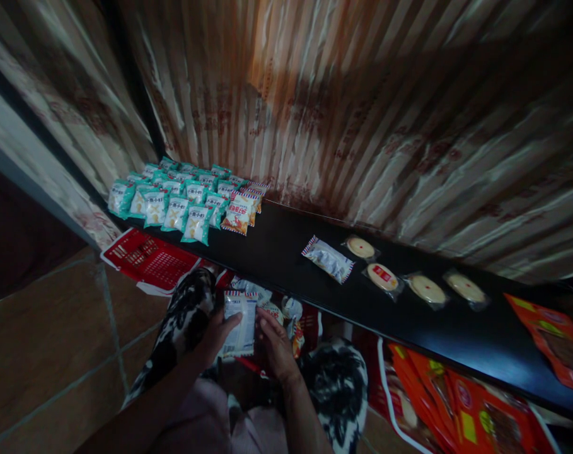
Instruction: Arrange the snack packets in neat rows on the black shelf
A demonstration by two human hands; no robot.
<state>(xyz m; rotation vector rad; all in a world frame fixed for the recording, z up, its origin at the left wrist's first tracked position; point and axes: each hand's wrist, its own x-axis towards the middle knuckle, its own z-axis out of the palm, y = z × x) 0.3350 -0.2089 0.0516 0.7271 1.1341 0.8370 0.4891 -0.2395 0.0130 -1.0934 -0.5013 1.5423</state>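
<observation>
My left hand grips a white snack packet with a striped top edge, its thumb lying across the printed back. At the packet's right edge, my right hand has its fingers curled against it; part of that grip is hidden. The packet is held upright above my lap, in front of a red basket with more packets in it. Beyond, on the black shelf, stand rows of teal-and-white snack packets and a short row of orange-and-white packets.
One silvery packet lies face down mid-shelf, beside several wrapped round pastries. Farther right is a flat orange packet. Below the shelf are a red basket at left and orange packets in another basket. A pleated curtain hangs behind.
</observation>
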